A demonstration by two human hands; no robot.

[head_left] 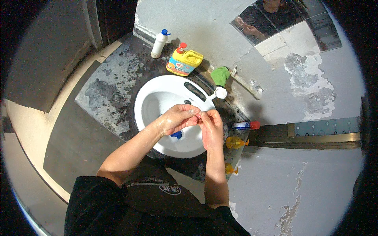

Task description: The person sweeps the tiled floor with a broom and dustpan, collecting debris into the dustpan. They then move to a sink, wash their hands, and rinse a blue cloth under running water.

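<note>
Above the white washbasin [147, 88], my left hand [178, 118] and my right hand [212, 128] meet at the fingertips. Both look wet, with whitish suds on the left hand and wrist. Thumbs and fingers are bent together; whether something small is pinched between them, I cannot tell. Below my left hand a blue object [176, 135] lies in the bowl, partly hidden by that hand. Beyond the hands, the basin's rim has a dark recess [195, 91], and a white tap [220, 93] stands at its right edge.
A white bottle with a blue cap [159, 44] and a yellow jug with a red pump [186, 60] stand behind the basin. A green cloth [220, 76] is beside the tap. To the right are a red-capped can [246, 125] and two amber pump bottles [235, 142]. Mirror panels [283, 17] hang above.
</note>
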